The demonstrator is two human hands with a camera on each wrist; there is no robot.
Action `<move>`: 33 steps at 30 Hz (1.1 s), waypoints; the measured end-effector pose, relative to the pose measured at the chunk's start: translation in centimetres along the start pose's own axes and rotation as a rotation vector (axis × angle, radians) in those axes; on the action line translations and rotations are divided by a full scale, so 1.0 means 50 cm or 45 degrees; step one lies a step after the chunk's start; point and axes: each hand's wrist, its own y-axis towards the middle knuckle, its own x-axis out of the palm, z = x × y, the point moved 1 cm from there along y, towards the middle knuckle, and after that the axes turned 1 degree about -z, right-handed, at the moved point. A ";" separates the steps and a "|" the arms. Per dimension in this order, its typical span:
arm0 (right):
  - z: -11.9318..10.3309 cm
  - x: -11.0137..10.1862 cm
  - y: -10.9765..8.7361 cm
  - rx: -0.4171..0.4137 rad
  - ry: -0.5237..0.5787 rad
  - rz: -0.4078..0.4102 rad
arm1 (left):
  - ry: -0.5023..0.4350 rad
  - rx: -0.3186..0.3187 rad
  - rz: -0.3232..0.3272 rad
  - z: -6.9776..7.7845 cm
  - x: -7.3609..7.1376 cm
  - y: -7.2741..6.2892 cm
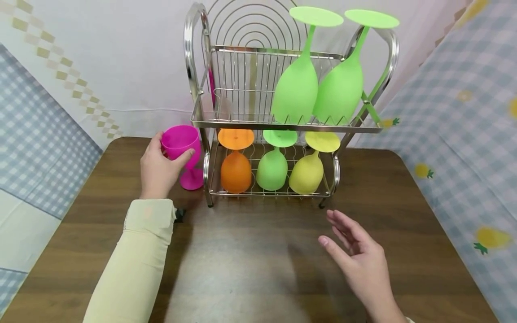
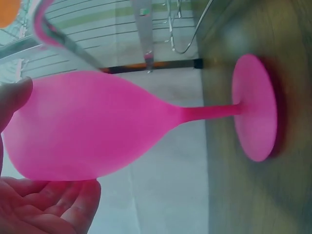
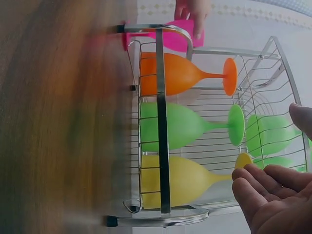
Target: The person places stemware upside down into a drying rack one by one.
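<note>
A pink plastic goblet (image 1: 181, 144) stands upright left of the dish rack, bowl upward. My left hand (image 1: 159, 168) grips its bowl near the rim, thumb on one side and fingers on the other; in the left wrist view its round foot (image 2: 254, 107) is at the tabletop, and I cannot tell whether it touches. My right hand (image 1: 359, 255) is over the table at front right, fingers extended and holding nothing. Nearest to it on the rack's lower tier is an upside-down yellow goblet (image 1: 307, 175). Beside that are a green goblet (image 1: 272, 170) and an orange goblet (image 1: 236, 172), both inverted.
The two-tier metal dish rack (image 1: 286, 127) stands at the back of the wooden table (image 1: 242, 260). Two inverted green goblets, one left (image 1: 296, 87) and one right (image 1: 341, 87), fill the upper tier's right side. Checkered cloth (image 1: 464, 157) hangs at the right.
</note>
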 end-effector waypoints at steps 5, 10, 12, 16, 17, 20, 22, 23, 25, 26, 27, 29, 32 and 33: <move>0.009 0.007 -0.004 0.034 0.007 -0.008 | 0.019 -0.003 -0.014 0.005 -0.030 -0.023; 0.021 0.013 -0.009 0.060 0.024 -0.024 | 0.041 0.031 -0.018 0.018 -0.065 -0.046; 0.024 0.014 -0.009 0.062 0.026 -0.028 | 0.050 0.065 -0.014 0.027 -0.082 -0.054; 0.027 0.016 -0.010 0.064 0.034 -0.026 | 0.060 0.119 -0.018 0.051 -0.113 -0.071; 0.027 0.016 -0.010 0.070 0.036 -0.026 | 0.060 0.127 -0.025 0.058 -0.118 -0.076; 0.029 0.018 -0.012 0.082 0.046 -0.032 | 0.063 0.153 -0.052 0.078 -0.131 -0.093; 0.031 0.019 -0.013 0.088 0.051 -0.037 | 0.070 0.176 -0.064 0.090 -0.137 -0.105; 0.033 0.020 -0.013 0.090 0.055 -0.040 | 0.072 0.189 -0.069 0.096 -0.139 -0.111; 0.035 0.023 -0.014 0.091 0.061 -0.044 | 0.076 0.210 -0.073 0.107 -0.144 -0.124; 0.035 0.024 -0.014 0.094 0.064 -0.048 | 0.074 0.217 -0.074 0.111 -0.145 -0.130; 0.035 0.026 -0.015 0.098 0.069 -0.051 | 0.065 0.222 -0.075 0.114 -0.147 -0.136; 0.036 0.030 -0.017 0.106 0.080 -0.063 | 0.037 0.234 -0.073 0.119 -0.149 -0.149; 0.036 0.035 -0.020 0.111 0.092 -0.082 | -0.049 0.248 -0.067 0.122 -0.146 -0.169; 0.036 0.037 -0.021 0.108 0.096 -0.087 | -0.081 0.250 -0.067 0.124 -0.143 -0.175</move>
